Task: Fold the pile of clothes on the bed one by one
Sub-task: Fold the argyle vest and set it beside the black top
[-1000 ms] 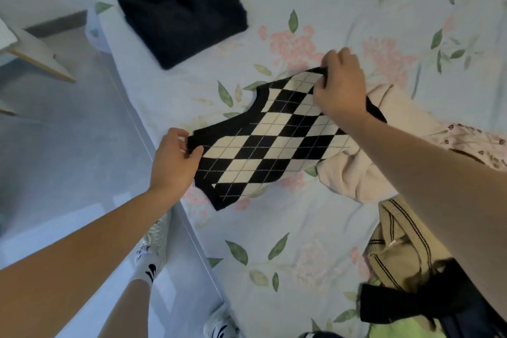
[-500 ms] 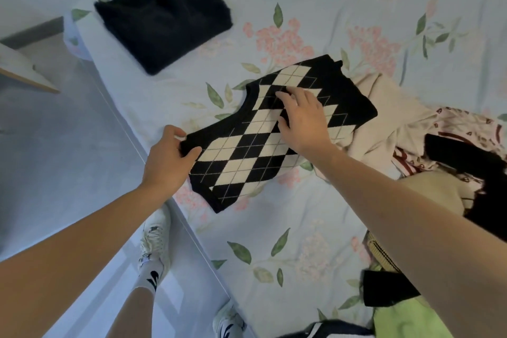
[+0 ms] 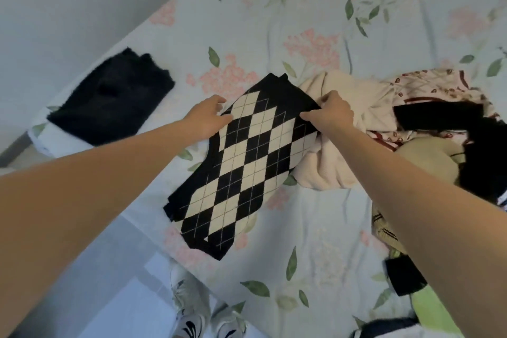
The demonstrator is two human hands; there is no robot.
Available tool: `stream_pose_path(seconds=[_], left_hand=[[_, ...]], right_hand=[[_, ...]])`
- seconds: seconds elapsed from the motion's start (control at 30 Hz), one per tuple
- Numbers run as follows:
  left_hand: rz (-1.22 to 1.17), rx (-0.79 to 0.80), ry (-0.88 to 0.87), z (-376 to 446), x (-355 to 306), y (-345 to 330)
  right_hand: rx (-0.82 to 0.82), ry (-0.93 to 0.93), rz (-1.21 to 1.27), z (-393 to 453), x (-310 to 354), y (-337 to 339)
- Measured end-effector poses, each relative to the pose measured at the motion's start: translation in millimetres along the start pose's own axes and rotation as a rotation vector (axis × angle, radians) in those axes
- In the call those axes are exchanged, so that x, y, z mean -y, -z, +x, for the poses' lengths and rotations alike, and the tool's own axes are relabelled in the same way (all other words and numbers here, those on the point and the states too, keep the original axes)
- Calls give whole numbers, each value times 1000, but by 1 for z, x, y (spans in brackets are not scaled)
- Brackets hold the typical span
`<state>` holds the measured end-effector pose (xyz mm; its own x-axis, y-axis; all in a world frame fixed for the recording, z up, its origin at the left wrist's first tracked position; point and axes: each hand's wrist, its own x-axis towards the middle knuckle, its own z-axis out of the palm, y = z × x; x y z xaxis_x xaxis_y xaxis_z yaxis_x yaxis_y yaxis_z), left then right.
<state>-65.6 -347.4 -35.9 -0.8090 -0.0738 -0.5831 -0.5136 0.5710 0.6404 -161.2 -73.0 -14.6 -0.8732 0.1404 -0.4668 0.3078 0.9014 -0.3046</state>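
A black-and-cream argyle knit (image 3: pixel 247 162) lies flat on the floral bedsheet (image 3: pixel 315 228), its long side running from the bed's near edge toward the far side. My left hand (image 3: pixel 207 115) pinches its far left edge. My right hand (image 3: pixel 333 112) grips its far right corner, where the knit overlaps a cream garment (image 3: pixel 329 167). A pile of unfolded clothes (image 3: pixel 439 145) spreads to the right: a patterned pink piece, black pieces, a beige striped one. A folded black fuzzy garment (image 3: pixel 112 99) sits at the bed's left corner.
The bed's near edge runs diagonally from the left corner down to the bottom middle. Below it are the pale floor and my two white sneakers (image 3: pixel 205 315). A lime-green item (image 3: pixel 436 313) and a black piece (image 3: pixel 406 274) lie at the lower right.
Both hands moved to the knit's far end: the left left the near corner, the right stopped pressing the middle and took the far right corner. The view shifted.
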Motion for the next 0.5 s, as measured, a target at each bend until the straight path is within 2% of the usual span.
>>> stream_pose_path(seconds=[0.13,0.27,0.33,0.5], left_hand=[[47,65,-3,40,-34,0],[-59,50,4,81,-64,-3],[-95,52,31,101,-76,-4],[-236,182,106,123,-88,4]], right_hand=[[36,-4,-24,6,-3,6],[97,8,69,12,-1,10],[77,-5,118,13,-2,8],[-8,35,117,3,5,-4]])
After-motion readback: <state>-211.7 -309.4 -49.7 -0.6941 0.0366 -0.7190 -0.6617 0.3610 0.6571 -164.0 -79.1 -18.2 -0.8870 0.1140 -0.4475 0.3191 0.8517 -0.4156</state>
